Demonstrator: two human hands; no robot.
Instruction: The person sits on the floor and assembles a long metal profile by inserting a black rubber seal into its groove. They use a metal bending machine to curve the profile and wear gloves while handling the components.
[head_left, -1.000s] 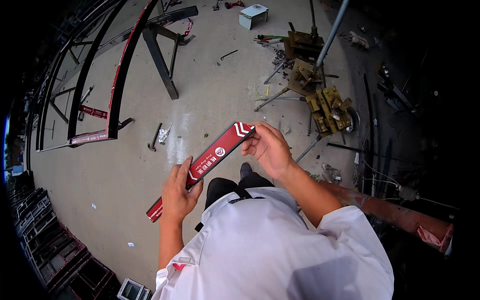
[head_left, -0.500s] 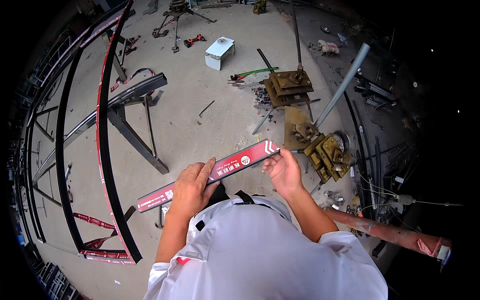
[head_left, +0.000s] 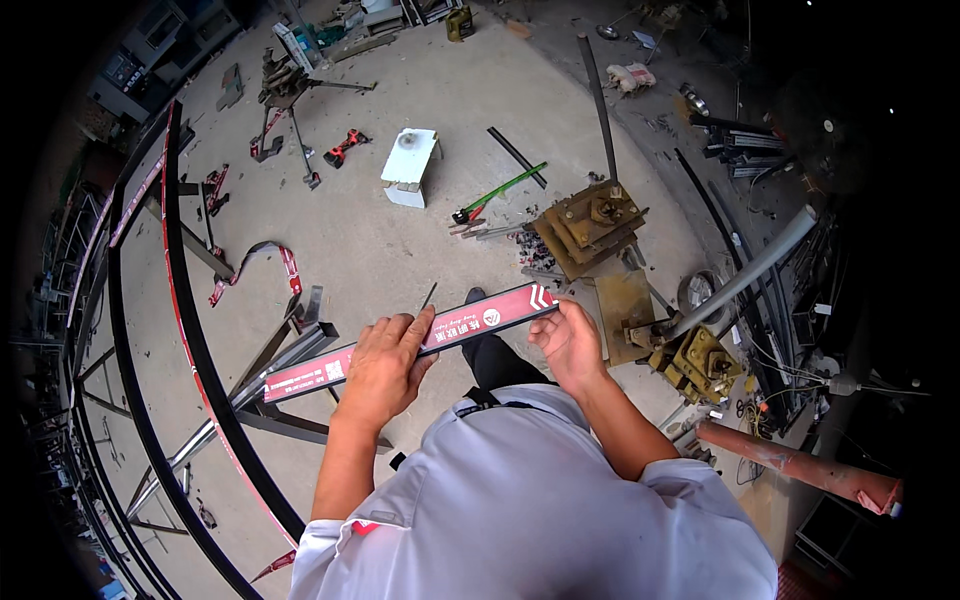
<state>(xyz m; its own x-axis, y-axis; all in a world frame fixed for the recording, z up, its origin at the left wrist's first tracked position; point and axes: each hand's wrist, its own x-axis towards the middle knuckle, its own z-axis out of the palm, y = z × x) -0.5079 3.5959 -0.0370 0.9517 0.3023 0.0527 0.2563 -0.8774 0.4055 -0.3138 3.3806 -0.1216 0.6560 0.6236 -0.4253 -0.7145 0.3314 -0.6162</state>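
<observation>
Clasping red strip (head_left: 410, 343): both hands' grips closed.

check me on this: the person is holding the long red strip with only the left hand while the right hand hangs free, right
Not quite. The head view shows both hands on the long red strip: the left hand grips near its middle, and the right hand holds the end with white arrow marks.

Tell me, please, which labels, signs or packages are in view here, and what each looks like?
Red strip: long, narrow, white markings and chevrons, held level by left hand and right hand.
Red film: thin band along the curved black frame, left.
White box: rectangular, on the floor ahead.
</observation>
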